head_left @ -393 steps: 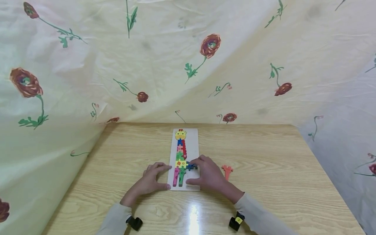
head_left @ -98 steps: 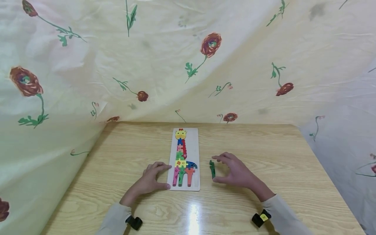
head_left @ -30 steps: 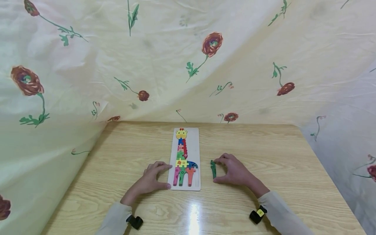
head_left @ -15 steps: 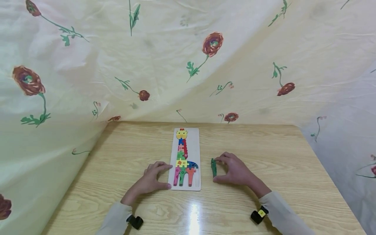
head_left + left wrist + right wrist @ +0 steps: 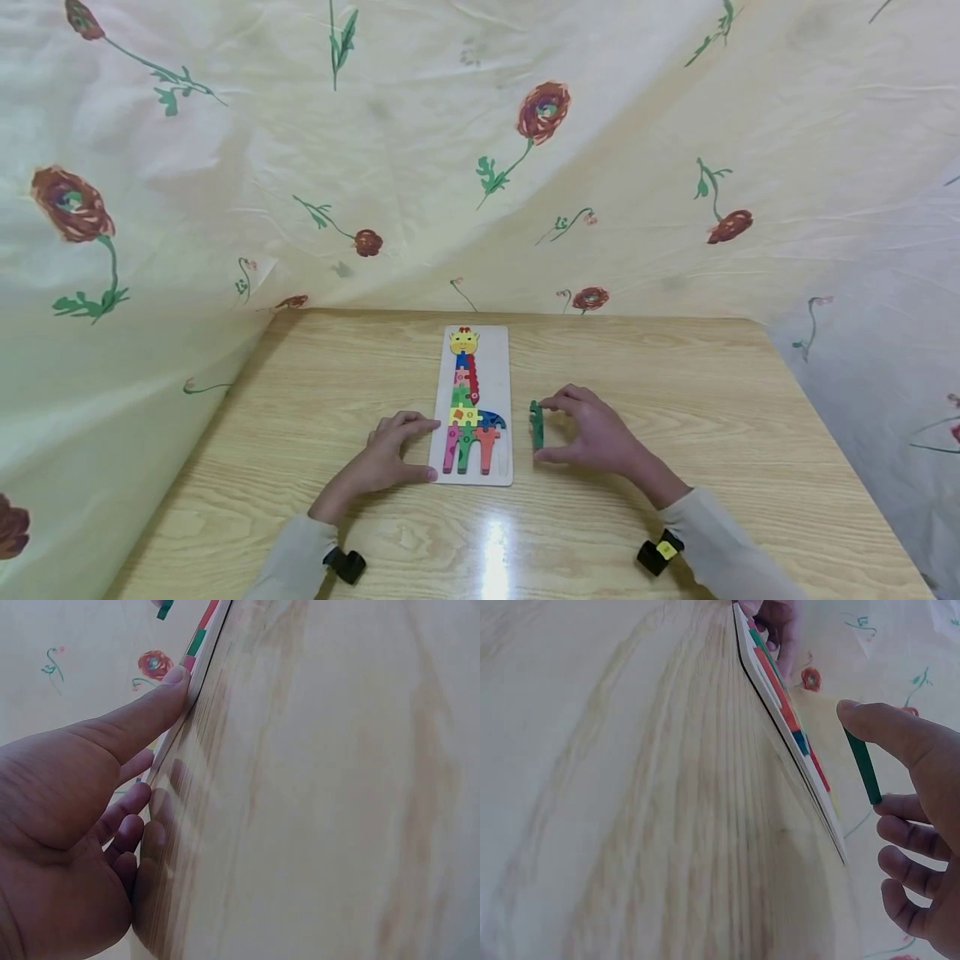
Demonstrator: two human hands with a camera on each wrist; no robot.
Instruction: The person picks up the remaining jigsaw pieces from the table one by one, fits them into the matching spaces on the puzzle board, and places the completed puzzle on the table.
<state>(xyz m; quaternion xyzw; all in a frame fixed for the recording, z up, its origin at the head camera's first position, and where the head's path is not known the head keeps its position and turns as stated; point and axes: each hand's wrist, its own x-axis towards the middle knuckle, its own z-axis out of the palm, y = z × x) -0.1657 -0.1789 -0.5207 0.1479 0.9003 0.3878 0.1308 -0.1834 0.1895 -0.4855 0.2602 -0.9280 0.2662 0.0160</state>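
Observation:
A white puzzle board (image 5: 491, 358) lies on the table with a giraffe of coloured pieces on it. Its yellow head is at the far end, and pink, green and orange leg pieces (image 5: 487, 450) are at the near end. Beside the orange piece shows a pale, leg-shaped recess. My left hand (image 5: 384, 457) touches the board's left edge, with thumb and forefinger spread at the lower left. Right of the board, my right hand (image 5: 596, 433) pinches a green puzzle piece (image 5: 537, 425) by its two ends. In the right wrist view this green piece (image 5: 862, 766) stands between thumb and fingertip, off the table.
The light wooden table (image 5: 712, 400) extends on both sides of the board. A cream cloth with printed flowers (image 5: 420, 167) hangs behind it and at both sides. Black wrist cameras (image 5: 345, 566) sit on both forearms.
Earlier my right hand was at the blue piece, with the orange piece on the table; now the orange piece sits in the board. My right hand has just shifted slightly left with the green piece.

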